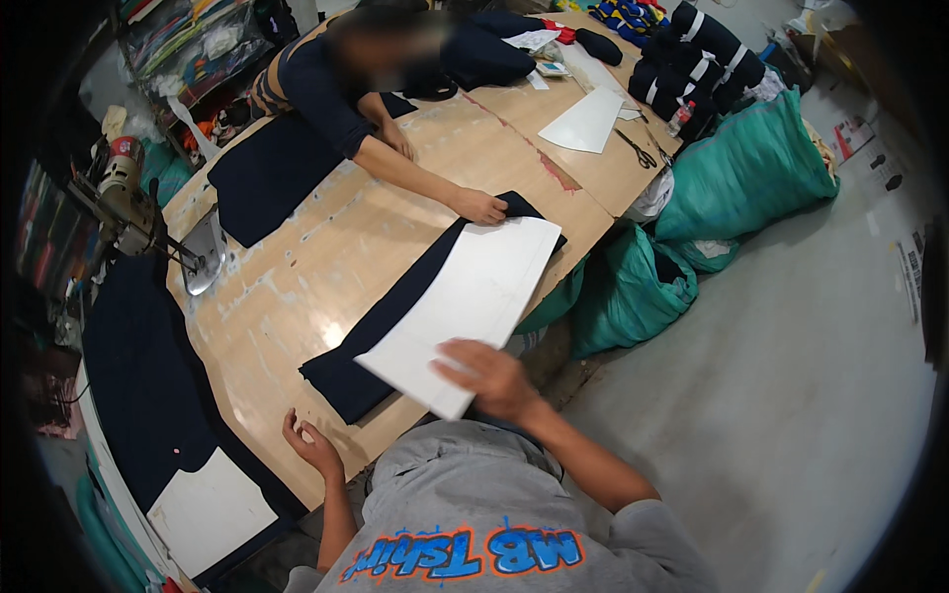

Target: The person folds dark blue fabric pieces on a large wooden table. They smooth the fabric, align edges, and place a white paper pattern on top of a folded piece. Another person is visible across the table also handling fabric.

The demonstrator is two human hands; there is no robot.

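Note:
A white card pattern [474, 287] lies over a folded strip of dark navy fabric [395, 331] at the table's near edge, its lower corner jutting past the edge. My right hand [486, 381] is at the card's near right side, fingers over it and smeared by motion; whether they grip it is unclear. Over the table's near edge, left of the fabric, my left hand [313, 447] is open, with fingers apart and loosely bent, holding nothing. Across the table, a co-worker's hand [480, 206] touches the far end of the fabric beside the card.
The wooden table [267, 326] carries a cutting machine [203, 257], more navy fabric [138, 366] with another white card [213, 509], scissors [638, 150] and a further card [583, 121]. Green sacks [751, 168] stand on the floor to the right, near dark bundled rolls [692, 69].

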